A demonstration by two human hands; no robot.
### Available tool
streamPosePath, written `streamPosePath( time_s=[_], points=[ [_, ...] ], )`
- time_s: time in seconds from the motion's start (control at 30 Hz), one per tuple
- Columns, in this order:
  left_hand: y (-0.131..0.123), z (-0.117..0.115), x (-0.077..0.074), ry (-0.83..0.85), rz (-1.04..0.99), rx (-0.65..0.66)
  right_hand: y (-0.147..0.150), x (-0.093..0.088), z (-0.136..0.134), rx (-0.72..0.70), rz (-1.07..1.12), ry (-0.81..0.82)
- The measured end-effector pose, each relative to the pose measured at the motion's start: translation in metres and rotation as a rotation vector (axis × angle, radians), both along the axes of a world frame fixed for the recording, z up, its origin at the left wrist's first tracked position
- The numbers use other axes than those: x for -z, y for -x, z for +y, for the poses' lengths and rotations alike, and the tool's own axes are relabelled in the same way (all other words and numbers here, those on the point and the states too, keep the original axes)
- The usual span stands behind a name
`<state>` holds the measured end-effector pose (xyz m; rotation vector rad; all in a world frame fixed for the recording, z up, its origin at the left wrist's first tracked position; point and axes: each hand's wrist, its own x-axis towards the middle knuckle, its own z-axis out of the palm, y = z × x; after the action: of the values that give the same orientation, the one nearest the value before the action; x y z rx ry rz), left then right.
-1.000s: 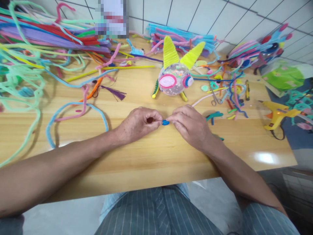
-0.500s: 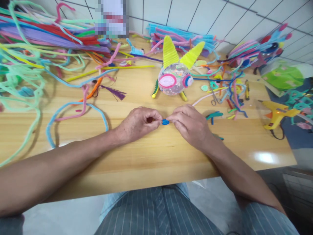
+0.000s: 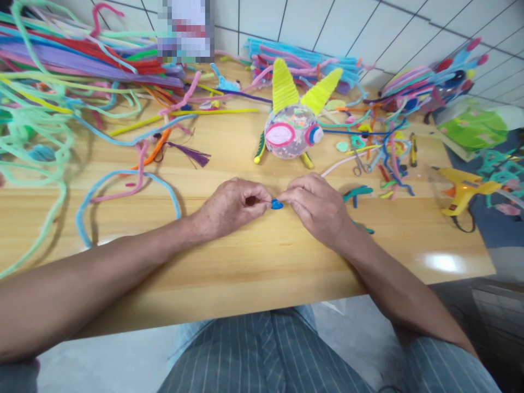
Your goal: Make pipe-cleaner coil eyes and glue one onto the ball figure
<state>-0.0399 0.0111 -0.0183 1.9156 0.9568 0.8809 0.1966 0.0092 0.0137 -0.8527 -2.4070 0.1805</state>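
Note:
Between my two hands, just above the table, is a small blue pipe cleaner coil. My left hand pinches its left side between thumb and forefinger. The fingertips of my right hand are pinched together at its right edge; exactly what lies between them is too small to see. Beyond my hands stands a round, clear ball figure with yellow pipe cleaner ears, one pink-rimmed eye and one blue-and-pink eye. Short teal pipe cleaner pieces lie beside my right hand.
At the left are bundles of coloured pipe cleaners and a light blue loop. A purple tassel lies behind my left hand. To the right are small scissors, a cutter and a yellow glue gun near the table's edge.
The fingertips of my right hand have shifted slightly up and left at the blue coil, which shows a little more. My left hand stays put.

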Motion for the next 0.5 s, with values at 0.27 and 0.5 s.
streamPosePath(
  time_s=[0.27, 0.5],
  points=[
    [0.0003, 0.0007, 0.0009, -0.024, -0.001, 0.011, -0.0009, 0.0037, 0.0015, 0.018, -0.003, 0.015],
    [-0.0002, 0.0005, 0.0005, -0.018, -0.011, 0.011, -0.0005, 0.0032, 0.0008, -0.007, 0.049, -0.022]
  ],
)
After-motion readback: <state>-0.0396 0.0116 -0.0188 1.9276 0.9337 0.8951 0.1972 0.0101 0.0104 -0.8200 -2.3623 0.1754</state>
